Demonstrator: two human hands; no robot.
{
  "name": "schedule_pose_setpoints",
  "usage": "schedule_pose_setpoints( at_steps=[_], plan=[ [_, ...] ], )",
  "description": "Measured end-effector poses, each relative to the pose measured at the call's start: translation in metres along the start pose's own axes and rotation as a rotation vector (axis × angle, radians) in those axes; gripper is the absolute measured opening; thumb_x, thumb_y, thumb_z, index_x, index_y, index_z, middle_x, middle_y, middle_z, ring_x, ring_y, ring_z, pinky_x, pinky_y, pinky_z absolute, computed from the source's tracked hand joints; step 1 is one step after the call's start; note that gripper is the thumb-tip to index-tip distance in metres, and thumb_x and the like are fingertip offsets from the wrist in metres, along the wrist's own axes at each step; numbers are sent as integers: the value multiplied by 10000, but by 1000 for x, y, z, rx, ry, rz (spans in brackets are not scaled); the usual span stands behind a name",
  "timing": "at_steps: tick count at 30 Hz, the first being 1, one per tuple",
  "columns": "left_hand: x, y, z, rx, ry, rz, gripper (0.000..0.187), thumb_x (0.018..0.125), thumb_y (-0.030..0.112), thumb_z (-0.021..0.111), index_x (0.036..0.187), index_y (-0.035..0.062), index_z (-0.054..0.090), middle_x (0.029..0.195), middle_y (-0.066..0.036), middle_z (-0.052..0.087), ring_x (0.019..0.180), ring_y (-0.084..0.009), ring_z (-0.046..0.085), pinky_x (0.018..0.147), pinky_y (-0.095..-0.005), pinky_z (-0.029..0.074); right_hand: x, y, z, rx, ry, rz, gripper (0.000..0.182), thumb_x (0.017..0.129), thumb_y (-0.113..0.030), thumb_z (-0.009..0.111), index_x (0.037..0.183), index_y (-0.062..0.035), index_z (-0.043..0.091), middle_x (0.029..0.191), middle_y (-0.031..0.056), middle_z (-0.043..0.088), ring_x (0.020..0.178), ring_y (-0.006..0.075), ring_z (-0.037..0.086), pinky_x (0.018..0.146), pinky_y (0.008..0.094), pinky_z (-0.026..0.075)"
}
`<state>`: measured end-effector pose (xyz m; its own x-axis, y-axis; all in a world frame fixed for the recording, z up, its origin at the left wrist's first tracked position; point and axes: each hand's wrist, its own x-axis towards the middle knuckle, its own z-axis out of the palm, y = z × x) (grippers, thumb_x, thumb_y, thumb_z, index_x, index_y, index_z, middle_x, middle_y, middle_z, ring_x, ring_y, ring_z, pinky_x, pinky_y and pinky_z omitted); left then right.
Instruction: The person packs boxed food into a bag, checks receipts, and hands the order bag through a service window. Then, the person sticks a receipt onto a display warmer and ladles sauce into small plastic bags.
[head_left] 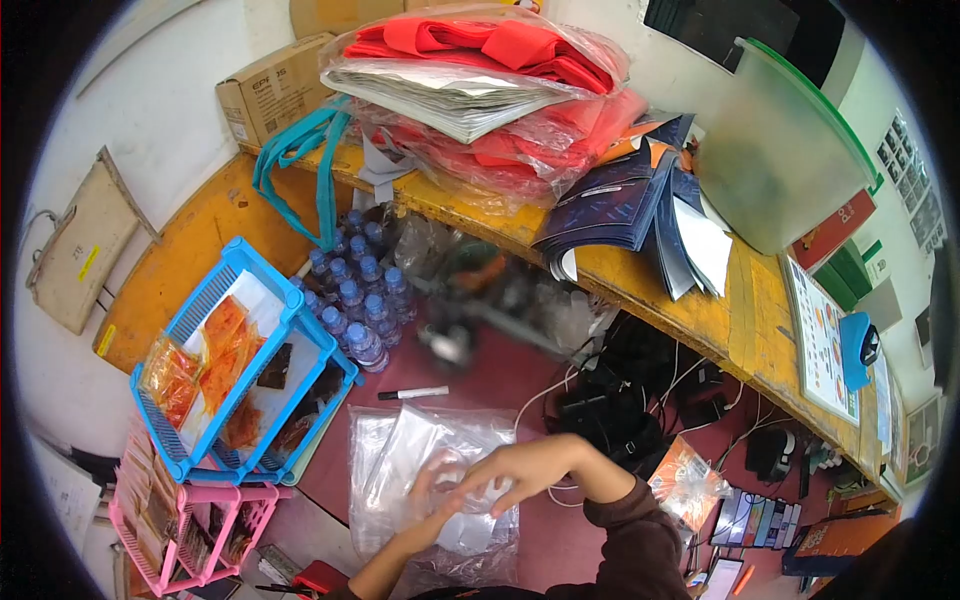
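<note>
Both of my hands rest on a pile of clear plastic bags [400,450] lying on the dark red floor. My right hand [525,470] reaches in from the right in a dark brown sleeve, fingers spread over the bags and pinching the plastic. My left hand [435,485] comes up from below, partly under the clear plastic, with its fingers curled into it. A black marker [412,393] lies on the floor just beyond the bags.
A blue rack [215,300] with orange packets stands at left, a pink rack [190,525] below it. Water bottles [355,290] sit under a yellow shelf [640,285] stacked with red bags, booklets and a bin. Black cables [610,400] lie at right.
</note>
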<state>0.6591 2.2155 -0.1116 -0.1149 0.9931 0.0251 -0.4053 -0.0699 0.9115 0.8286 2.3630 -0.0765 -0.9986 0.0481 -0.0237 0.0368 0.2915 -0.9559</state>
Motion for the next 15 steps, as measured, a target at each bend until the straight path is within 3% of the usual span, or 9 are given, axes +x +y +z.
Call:
schedule_pose_setpoints(
  at_steps=[2, 3, 4, 7, 9, 10, 11, 14, 15],
  plan=[
    [2, 6, -5, 261, -132, -469, 324, 862, 131, 547, 1162, 10, 518, 1005, -70, 575, 853, -129, 550, 779, -274, 452, -13, -6, -42, 4, 201, 138, 405, 767, -275, 673, 1075, -26, 586, 995, 96, 627, 831, 234, 616, 726, 325, 482],
    [0, 0, -10, 406, -155, -283, 227, 875, 107, 506, 1064, 2, 574, 896, -37, 594, 749, -95, 533, 700, -226, 444, -15, -5, -61, -259, 590, 397, 392, 748, -300, 680, 1019, -25, 609, 979, 111, 634, 827, 253, 625, 718, 324, 490],
    [-2, -4, -16, 404, -157, -281, 227, 875, 107, 506, 1064, 2, 574, 896, -37, 594, 749, -95, 533, 700, -226, 444, -19, 2, -75, -527, 979, 653, 385, 729, -324, 687, 964, -24, 632, 963, 126, 640, 824, 273, 633, 710, 322, 498],
    [-11, -24, -39, 320, 43, -473, 169, 853, 89, 527, 971, -1, 609, 973, -65, 578, 784, -119, 541, 704, -243, 441, -35, 105, -98, -1168, 1117, 987, 321, 717, -331, 676, 844, -36, 665, 928, 152, 645, 829, 300, 629, 704, 359, 503],
    [-9, -46, -56, 573, 27, -75, 138, 795, 69, 596, 916, 3, 612, 1061, -111, 551, 795, -158, 551, 697, -262, 445, -24, 117, -89, -884, 665, 1084, 230, 757, -257, 627, 842, -47, 671, 900, 163, 644, 838, 303, 628, 715, 396, 499],
    [-2, -37, -50, 571, 33, -84, 138, 795, 69, 596, 916, 3, 612, 1061, -111, 551, 795, -158, 551, 697, -262, 445, -17, 138, -69, -846, 612, 627, 198, 766, -236, 558, 823, -80, 667, 822, 153, 645, 726, 282, 615, 656, 378, 495],
    [9, -20, -37, 775, 17, 87, 139, 759, 64, 631, 884, 8, 610, 1068, -128, 533, 799, -185, 554, 698, -274, 447, 9, 54, -55, -616, 340, 403, 199, 757, -182, 562, 877, -64, 669, 811, 152, 646, 701, 275, 608, 680, 361, 482],
    [20, -19, -38, 899, -125, 244, 178, 682, 63, 701, 816, 22, 591, 981, -126, 552, 758, -211, 561, 676, -272, 448, 31, 62, -37, -276, 0, 272, 236, 755, -107, 577, 964, -15, 635, 872, 138, 656, 726, 235, 615, 699, 340, 479],
    [17, -25, -45, 791, -247, 70, 177, 682, 64, 703, 810, 24, 587, 929, -110, 571, 725, -200, 560, 663, -262, 446, 36, 58, -47, -78, -144, 194, 236, 768, -89, 577, 979, 8, 620, 875, 127, 659, 743, 211, 622, 702, 330, 485]
  ],
)
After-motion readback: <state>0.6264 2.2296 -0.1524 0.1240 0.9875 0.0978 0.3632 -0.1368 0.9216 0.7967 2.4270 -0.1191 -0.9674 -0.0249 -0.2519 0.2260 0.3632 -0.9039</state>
